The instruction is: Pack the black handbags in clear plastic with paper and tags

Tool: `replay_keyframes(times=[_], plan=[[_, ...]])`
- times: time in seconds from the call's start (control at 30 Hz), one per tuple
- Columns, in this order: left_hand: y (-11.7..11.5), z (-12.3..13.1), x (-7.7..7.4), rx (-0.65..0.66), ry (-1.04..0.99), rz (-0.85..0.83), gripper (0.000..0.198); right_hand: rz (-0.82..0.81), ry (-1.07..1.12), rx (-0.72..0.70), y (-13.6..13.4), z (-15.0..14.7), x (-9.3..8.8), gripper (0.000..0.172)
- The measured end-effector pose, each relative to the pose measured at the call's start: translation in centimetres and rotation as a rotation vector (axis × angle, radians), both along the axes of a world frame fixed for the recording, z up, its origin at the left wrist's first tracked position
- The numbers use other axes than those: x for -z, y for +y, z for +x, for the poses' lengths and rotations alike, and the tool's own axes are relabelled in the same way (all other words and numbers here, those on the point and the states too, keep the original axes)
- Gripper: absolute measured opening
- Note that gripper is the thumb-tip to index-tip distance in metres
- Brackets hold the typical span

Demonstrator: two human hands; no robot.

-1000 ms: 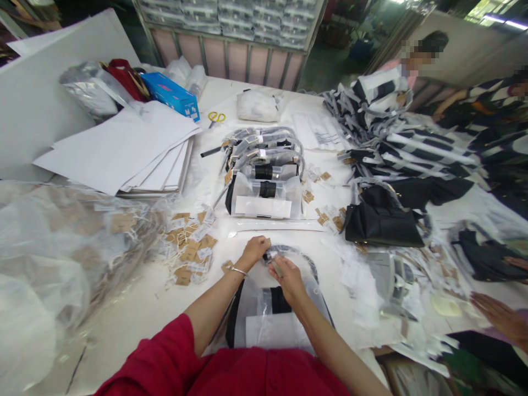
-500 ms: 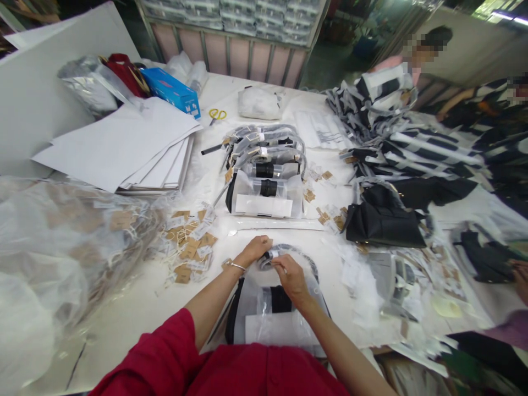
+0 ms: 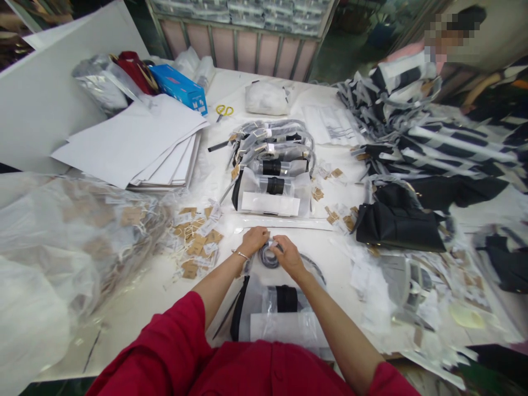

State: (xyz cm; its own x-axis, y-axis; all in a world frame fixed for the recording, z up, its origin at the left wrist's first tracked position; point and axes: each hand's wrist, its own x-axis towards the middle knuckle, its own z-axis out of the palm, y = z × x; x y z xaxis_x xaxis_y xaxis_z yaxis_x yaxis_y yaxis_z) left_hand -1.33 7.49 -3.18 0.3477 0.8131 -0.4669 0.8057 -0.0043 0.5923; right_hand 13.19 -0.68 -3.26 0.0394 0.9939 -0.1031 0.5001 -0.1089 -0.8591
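Note:
A black handbag [image 3: 236, 316] lies in front of me under clear wrapping, with a black band [image 3: 287, 298] and a white card [image 3: 284, 327] across its front. Its grey plastic-wrapped handle [image 3: 270, 259] curls into a loop near the top. My left hand [image 3: 256, 240], closed in a pinch, is at the upper left of that loop; a small tan piece shows at its fingertips. From the right, my right hand [image 3: 290, 257] pinches the wrapped handle by a small white label. The fingers partly hide what each grips.
Several wrapped handbags [image 3: 270, 195] stand in a row beyond my hands. Brown tags [image 3: 198, 242] lie to the left, near plastic bags [image 3: 78, 242]. White sheets [image 3: 132, 140], yellow-handled scissors [image 3: 225, 110] and a blue box [image 3: 179, 88] are farther back. Black bags [image 3: 400, 223] pile up at right, a person behind.
My hands have shifted slightly up and closer together over the handle, and its loop shows more rounded. The whole view has moved a little to the left.

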Motion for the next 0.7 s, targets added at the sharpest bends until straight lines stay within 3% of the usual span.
replay_keyframes(times=[0.27, 0.47, 0.7], plan=[[0.8, 1.3, 0.3, 0.030, 0.074, 0.019, 0.022, -0.013, 0.047, 0.079, -0.1, -0.4, 0.5, 0.011], [0.0, 1.8, 0.9, -0.029, 0.060, -0.011, 0.021, -0.147, -0.008, 0.159, 1.1, 0.2, 0.1, 0.006], [-0.3, 1.6, 1.2, -0.110, 0.006, -0.076, 0.022, -0.344, 0.237, 0.279, 1.9, 0.4, 0.5, 0.011]])
